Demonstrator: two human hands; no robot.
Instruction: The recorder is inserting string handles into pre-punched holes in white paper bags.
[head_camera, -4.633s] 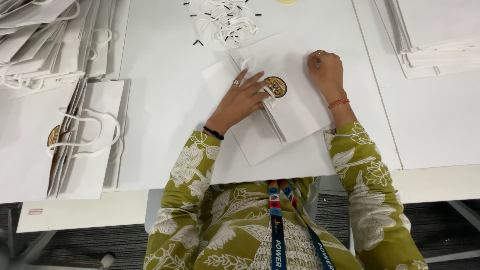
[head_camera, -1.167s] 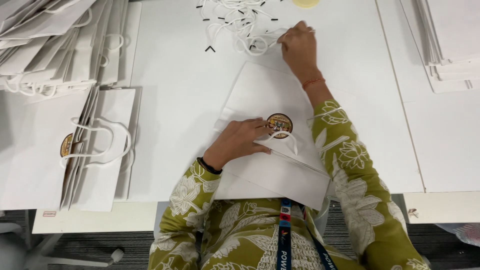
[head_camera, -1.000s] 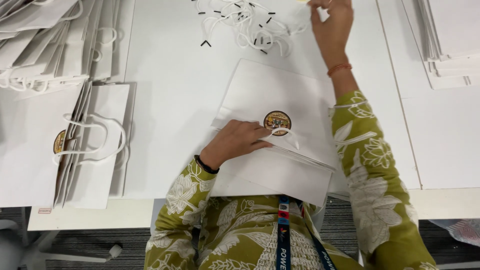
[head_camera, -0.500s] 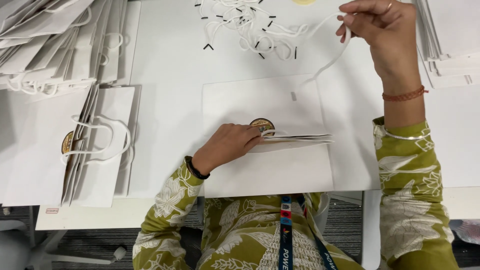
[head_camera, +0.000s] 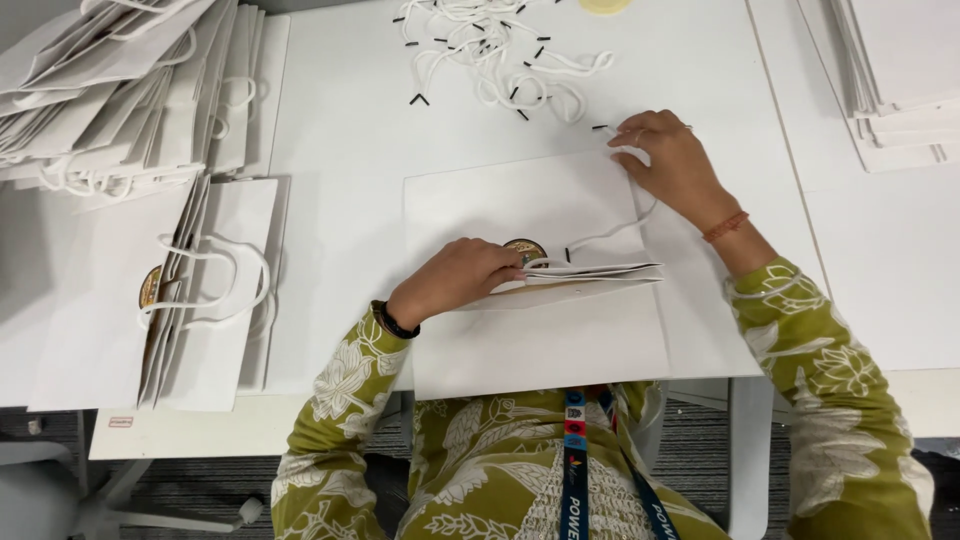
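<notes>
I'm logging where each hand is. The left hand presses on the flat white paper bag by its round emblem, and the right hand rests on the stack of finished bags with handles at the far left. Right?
Not quite. The head view shows the right hand at the upper right corner of the same flat white paper bag, holding a white cord, not on the stack of finished bags. The left hand does press by the round emblem.

White table (head_camera: 340, 130), grey carpet floor (head_camera: 200, 500)

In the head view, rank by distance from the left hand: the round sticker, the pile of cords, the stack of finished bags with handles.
From the left hand:
1. Round sticker, touching its fingertips.
2. Finished bags, to its left.
3. Cord pile, at the table's far edge.
</notes>
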